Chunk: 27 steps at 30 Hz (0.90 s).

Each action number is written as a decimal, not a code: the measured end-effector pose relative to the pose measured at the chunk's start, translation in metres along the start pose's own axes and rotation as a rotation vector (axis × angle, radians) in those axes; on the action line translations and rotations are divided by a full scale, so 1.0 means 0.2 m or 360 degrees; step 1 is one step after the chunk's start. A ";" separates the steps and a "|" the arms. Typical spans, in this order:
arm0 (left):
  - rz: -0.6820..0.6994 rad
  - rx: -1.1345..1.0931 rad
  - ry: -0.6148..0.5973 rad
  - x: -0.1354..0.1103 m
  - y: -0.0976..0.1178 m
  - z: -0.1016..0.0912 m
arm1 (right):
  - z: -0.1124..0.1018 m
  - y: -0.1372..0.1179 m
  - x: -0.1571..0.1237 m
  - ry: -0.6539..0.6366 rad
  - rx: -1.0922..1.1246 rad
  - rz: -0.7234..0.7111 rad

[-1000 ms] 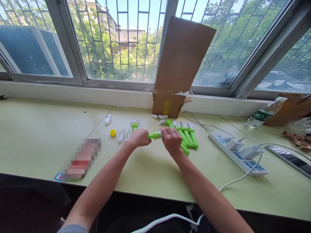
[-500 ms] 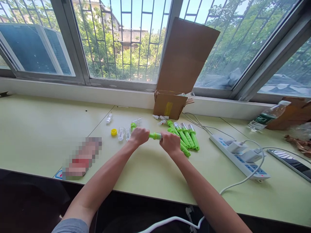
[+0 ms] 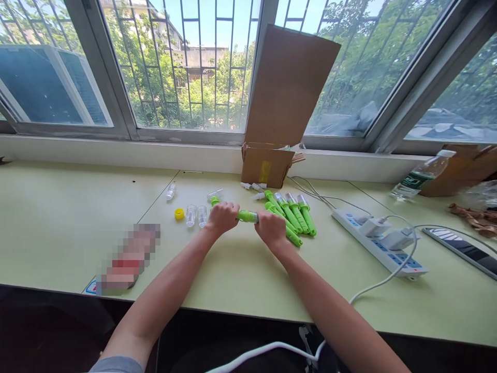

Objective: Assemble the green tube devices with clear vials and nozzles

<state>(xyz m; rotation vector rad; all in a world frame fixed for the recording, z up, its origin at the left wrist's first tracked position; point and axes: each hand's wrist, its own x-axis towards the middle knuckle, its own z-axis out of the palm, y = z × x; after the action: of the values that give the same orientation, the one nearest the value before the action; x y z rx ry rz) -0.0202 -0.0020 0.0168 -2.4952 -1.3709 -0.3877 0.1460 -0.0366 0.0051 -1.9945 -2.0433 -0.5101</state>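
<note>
Fingers (image 3: 230, 211) of the left hand (image 3: 222, 218) and right hand (image 3: 271, 229) curl tight round the two ends of one green tube (image 3: 247, 216), held level just above the table (image 3: 240, 269), with both forearms stretched forward. Just right of the right fingers lies a fan of smooth plastic green tubes (image 3: 300, 217). Left of the left fingers stand clear vials (image 3: 191, 215) and a round yellow cap (image 3: 179, 213). Beyond the fingers is a cardboard box (image 3: 266, 167).

left hand (image 3: 222, 217) clenched, right hand (image 3: 272, 230) clenched
</note>
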 end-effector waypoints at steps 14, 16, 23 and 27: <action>-0.0259 -0.1166 -0.1171 0.07 -0.09 -0.12 | 0.05 0.03 0.06 0.0722 -0.0187 -0.0489; -0.0306 -0.1138 -0.1118 0.09 -0.09 -0.12 | 0.05 0.04 0.06 0.0685 -0.0191 -0.0466; -0.0233 -0.0735 -0.0772 0.13 -0.06 -0.07 | 0.02 0.05 0.11 0.0410 -0.0231 -0.0362; -0.0238 -0.0447 -0.0489 0.11 -0.05 -0.04 | -0.01 0.01 0.14 0.0173 -0.0228 -0.0341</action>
<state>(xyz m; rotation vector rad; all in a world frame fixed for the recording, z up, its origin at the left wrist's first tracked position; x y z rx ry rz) -0.0182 0.0168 0.0324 -2.7782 -1.7347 -0.2472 0.1477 -0.0117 0.0193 -1.7855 -2.2201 -0.8109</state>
